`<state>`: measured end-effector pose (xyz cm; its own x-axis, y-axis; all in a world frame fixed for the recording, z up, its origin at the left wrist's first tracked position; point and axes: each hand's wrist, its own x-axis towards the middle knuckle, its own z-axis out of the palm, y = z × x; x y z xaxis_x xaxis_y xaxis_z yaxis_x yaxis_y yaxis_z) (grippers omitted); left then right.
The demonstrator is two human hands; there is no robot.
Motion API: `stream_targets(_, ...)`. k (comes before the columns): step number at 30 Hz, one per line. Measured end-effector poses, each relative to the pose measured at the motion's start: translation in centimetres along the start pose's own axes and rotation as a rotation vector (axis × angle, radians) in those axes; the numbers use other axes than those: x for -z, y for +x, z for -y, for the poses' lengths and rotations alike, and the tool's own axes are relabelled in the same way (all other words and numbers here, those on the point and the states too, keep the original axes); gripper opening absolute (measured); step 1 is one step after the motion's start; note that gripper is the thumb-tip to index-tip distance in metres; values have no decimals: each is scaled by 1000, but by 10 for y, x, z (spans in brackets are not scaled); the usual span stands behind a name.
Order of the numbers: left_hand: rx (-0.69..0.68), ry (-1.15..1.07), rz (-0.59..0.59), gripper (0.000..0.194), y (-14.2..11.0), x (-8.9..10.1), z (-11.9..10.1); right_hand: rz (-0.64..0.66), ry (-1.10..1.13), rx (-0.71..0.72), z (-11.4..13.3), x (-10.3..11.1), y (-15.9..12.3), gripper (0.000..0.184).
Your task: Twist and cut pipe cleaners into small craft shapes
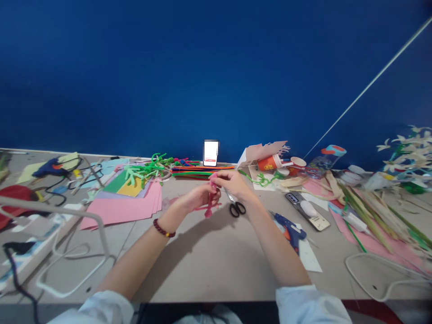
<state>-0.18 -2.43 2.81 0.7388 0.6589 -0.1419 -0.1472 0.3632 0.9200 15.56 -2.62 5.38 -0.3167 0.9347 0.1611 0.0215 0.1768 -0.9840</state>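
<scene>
From the head camera, the left hand [197, 198] and right hand [231, 182] meet above the table [216, 265], both closed on a twisted pink pipe cleaner [209, 202]. Its upper part is pinched between the two hands, while its lower end hangs below them, with a loose strand reaching out toward the left hand's side. Just beside the right hand, black-handled scissors [237, 208] lie on the table. A blue glue gun [290, 232] lies farther right, with pink paper sheets [118, 211] and green pipe cleaners [148, 170] to the left.
</scene>
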Motion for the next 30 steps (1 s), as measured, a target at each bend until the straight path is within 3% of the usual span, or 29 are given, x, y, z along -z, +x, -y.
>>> stream_targets(6,-120,45,-79,25,-5,5,-14,-77,55,21,-1,10,5,26)
stream_targets(11,-69,241,-131,32,-11,7,-16,-39,118,15,1,11,4,26)
stream_targets(15,-85,328,-135,33,-11,4,-15,-90,178,3,3,6,3,24)
stream_targets(19,-177,474,-265,33,-6,1,-11,-120,200,-2,0,5,5,23)
stream_targets(22,-274,774,-425,30,-5,0,-8,-159,237,-10,-4,6,7,24)
stream_targets(26,-415,1415,-707,25,-7,-2,-8,-217,295,-43,-5,5,9,27)
stream_targets(30,-462,1667,-735,31,-7,0,-7,-233,308,-55,-4,3,9,30)
